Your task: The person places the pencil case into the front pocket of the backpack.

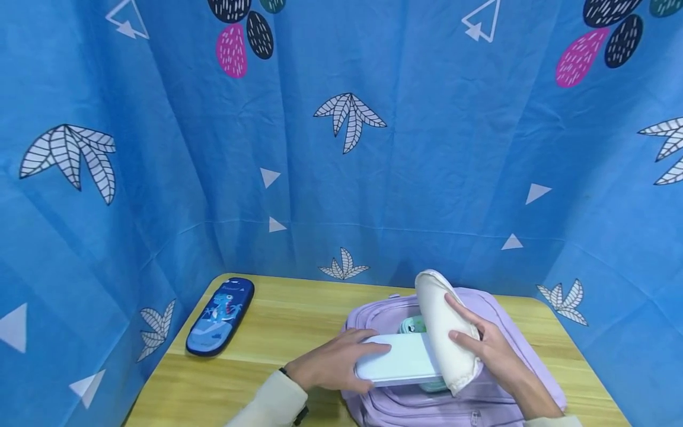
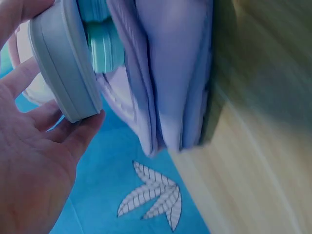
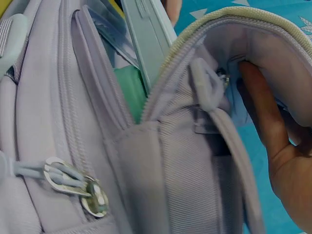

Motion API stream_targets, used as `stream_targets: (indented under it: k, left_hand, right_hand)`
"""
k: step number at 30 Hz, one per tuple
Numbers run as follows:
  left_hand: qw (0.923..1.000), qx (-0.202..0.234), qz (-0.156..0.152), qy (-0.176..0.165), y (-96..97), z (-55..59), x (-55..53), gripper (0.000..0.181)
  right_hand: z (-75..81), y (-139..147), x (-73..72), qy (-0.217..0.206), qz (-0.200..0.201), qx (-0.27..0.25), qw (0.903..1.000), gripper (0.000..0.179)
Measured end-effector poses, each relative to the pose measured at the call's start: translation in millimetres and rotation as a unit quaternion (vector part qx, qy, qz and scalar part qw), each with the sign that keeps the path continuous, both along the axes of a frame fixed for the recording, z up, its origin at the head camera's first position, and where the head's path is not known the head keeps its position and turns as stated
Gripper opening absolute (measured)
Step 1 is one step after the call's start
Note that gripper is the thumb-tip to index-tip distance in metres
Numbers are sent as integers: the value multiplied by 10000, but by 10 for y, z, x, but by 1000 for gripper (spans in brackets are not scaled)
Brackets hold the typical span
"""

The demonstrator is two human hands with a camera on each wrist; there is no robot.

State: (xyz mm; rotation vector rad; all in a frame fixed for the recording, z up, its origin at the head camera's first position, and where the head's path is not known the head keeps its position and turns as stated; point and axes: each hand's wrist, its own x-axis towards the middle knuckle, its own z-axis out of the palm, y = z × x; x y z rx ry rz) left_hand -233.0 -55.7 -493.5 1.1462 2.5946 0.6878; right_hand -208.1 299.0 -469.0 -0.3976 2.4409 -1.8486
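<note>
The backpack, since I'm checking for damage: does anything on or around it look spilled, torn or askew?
No spill or tear shows. Only the cream flap of the backpack looks askew, bent back from the opening, but the right grip is holding it that way, beside the pale case in the left grip.

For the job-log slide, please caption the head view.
Left hand grips a pale case at a lilac bag; right hand holds its cream flap; dinosaur case lies left.
</note>
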Motion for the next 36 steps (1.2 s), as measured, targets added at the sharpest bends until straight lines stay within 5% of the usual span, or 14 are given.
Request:
stream_targets:
  k: [15,36]
  left_hand:
    - [9999,80,119,-15,493,-122,-1,71]
    - [9937,905,601,-260,114,-300,25,91]
  right_hand:
    - [-40,-38,21,-55,56,-305,9995,71]
    - [-21,-48,23,-385,58,-512,9979,72]
